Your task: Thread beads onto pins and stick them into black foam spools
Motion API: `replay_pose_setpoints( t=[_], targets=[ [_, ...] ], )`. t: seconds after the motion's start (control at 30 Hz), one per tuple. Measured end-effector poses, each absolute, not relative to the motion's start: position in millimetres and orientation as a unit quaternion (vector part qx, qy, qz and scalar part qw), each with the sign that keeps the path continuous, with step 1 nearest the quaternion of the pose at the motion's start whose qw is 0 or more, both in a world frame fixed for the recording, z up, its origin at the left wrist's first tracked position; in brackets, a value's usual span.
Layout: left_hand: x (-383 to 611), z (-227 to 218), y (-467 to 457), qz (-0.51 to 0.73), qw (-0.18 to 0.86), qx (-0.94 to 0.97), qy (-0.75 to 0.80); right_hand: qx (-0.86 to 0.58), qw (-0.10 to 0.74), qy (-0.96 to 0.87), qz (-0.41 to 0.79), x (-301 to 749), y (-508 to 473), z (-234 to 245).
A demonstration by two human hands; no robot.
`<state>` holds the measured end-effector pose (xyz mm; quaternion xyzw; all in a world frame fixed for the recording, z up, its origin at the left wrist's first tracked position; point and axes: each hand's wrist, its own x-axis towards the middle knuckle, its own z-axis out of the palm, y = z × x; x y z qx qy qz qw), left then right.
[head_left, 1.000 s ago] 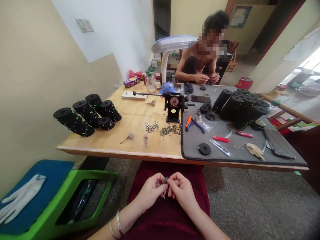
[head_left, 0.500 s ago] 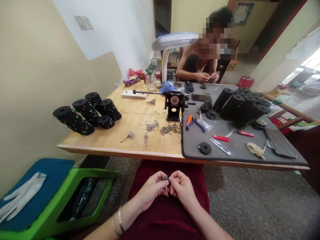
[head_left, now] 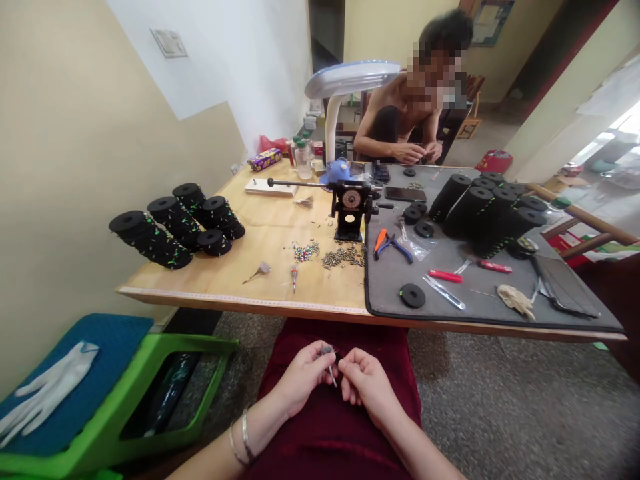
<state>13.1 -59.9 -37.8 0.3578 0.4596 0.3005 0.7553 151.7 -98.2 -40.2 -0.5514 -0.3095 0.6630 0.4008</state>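
Above my lap, my left hand (head_left: 311, 371) is closed around a thin pale stick with a small grey clustered head (head_left: 327, 349); its lower end sticks out below the fingers. My right hand (head_left: 363, 375) is beside it, thumb and forefinger pinched together. Whatever those fingertips hold is too small to make out. The two hands are close, with a narrow gap between the fingertips. On the table edge in front lie a similar grey-headed bundle (head_left: 263, 269) and a slim bundle with a red and white tip (head_left: 294, 279).
Colourful beads (head_left: 306, 251) and small metal parts (head_left: 343, 257) lie before a black hand-cranked winder (head_left: 349, 212). Black foam spools (head_left: 131, 220) are stacked left and right. Pliers (head_left: 393, 247) and scissors (head_left: 444, 291) rest on the grey mat (head_left: 480, 313). Opposite sits another person (head_left: 383, 127).
My hands have drawn slightly apart, opening a small gap between the fingertips. The stick in my left hand now shows more clearly and slants down to the right. The view has shifted slightly.
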Motion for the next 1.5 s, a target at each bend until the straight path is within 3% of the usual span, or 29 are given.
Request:
replay_pose_setpoints(
  t=[0.6, 1.03, 1.27, 1.5],
  targets=[
    [7, -39, -61, 0.33, 0.593, 0.557, 0.48, -0.543, 0.377, -0.303, 0.687, 148, -97, -38],
    [6, -32, -63, 0.324, 0.515, 0.631, 0.482, -0.545, 0.407, -0.305, 0.667, 148, -95, -43],
    [8, -33, -65, 0.302, 0.534, 0.632, 0.474, -0.555, 0.432, -0.318, 0.636, 148, -94, -36],
    [12, -36, -64, 0.277, 0.644, 0.557, 0.444, -0.543, 0.476, -0.258, 0.641, 154, -92, -46]
  ],
)
